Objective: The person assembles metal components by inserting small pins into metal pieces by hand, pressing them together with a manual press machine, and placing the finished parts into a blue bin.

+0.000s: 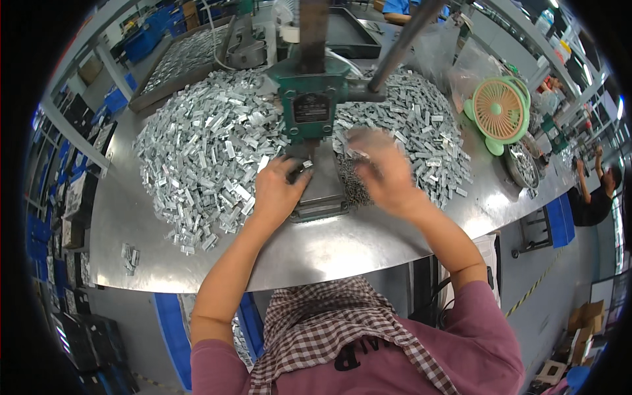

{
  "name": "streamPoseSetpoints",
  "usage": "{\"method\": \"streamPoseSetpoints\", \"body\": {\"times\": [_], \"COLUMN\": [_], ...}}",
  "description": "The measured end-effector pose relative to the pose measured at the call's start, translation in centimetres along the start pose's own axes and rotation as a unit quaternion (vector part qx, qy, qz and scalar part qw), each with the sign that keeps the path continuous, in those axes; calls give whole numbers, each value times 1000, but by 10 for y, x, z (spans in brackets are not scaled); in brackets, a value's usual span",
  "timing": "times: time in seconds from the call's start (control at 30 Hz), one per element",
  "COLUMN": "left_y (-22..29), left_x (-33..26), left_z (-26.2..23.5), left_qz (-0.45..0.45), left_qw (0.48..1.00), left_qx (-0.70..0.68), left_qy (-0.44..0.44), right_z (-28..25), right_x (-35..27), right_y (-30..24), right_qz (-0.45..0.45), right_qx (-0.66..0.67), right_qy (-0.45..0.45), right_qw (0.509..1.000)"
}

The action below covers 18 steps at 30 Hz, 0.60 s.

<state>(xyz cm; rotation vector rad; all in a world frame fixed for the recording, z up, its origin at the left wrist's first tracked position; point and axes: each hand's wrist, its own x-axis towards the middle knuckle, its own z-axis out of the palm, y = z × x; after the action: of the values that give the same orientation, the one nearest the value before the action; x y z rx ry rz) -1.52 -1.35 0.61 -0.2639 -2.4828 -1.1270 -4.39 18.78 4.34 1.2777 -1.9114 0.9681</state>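
Observation:
A green hand press [308, 99] stands on the metal table in front of me, its lever [403, 49] slanting up to the right. My left hand [280, 187] is at the left of the press base [319, 195], thumb and forefinger closed on a small shiny metal piece [307, 164] under the ram. Smeared by motion, my right hand [387, 172] is to the right of the base, above a heap of small dark parts [353, 185]; whether it holds anything cannot be made out. Silvery metal pieces are heaped at left [201, 155] and right [424, 125] of the press.
A green fan [498, 112] and a round bowl of metal pieces [522, 164] stand at the right. Behind are a tray of parts [181, 62] and a black tray [355, 36]. A few loose pieces [130, 258] lie front left. Another person [596, 194] works far right.

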Motion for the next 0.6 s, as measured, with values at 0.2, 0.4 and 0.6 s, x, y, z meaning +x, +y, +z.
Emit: {"method": "streamPoseSetpoints", "body": {"times": [0.2,0.4,0.6], "left_y": [-12,-12,-5], "left_x": [0,-1,-4], "left_z": [3,13,-13], "left_qz": [-13,-2,-72], "left_qw": [1000,999,963], "left_qx": [-8,1,-256], "left_qy": [15,33,54], "right_z": [-74,-53,-73], "right_x": [119,81,83], "right_y": [-27,-60,-5], "right_qz": [34,46,81], "right_qx": [228,88,-44], "right_qy": [189,146,190], "right_qw": [955,984,977]}}
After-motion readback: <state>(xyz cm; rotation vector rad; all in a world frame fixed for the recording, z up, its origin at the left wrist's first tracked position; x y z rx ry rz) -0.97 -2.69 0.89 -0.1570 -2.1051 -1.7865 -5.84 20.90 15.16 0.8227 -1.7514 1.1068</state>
